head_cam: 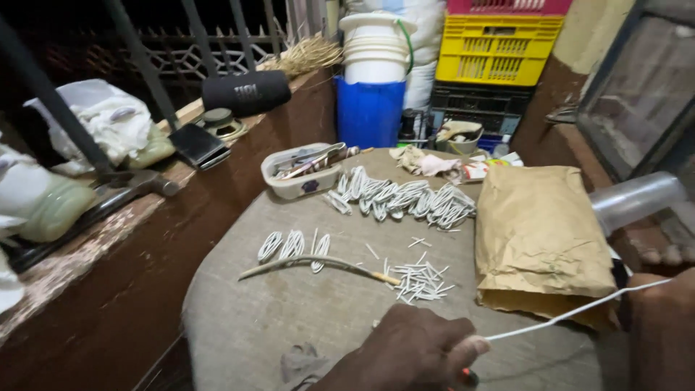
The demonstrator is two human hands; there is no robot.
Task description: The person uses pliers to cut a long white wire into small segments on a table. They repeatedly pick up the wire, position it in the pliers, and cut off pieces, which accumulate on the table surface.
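White cord [572, 313] is pinched in my left hand [405, 351], running right, taut, past the paper bag [539, 239]. Right hand: out of frame, can't tell. Risk, I judge: cord slips from the pinch or drags the cut bits [421, 281] off the pad [289, 318]. Curved stick [311, 263], loops [293, 245], bundle pile [405, 199], tray [300, 170] sit behind; the bag crowds the cord.

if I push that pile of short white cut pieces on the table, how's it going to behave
The short white cut pieces look thin and light, so they would probably scatter rather than slide together. They lie loose and crisscrossed on the cloth-covered table, whose rough surface may snag some. A few strays already lie apart.
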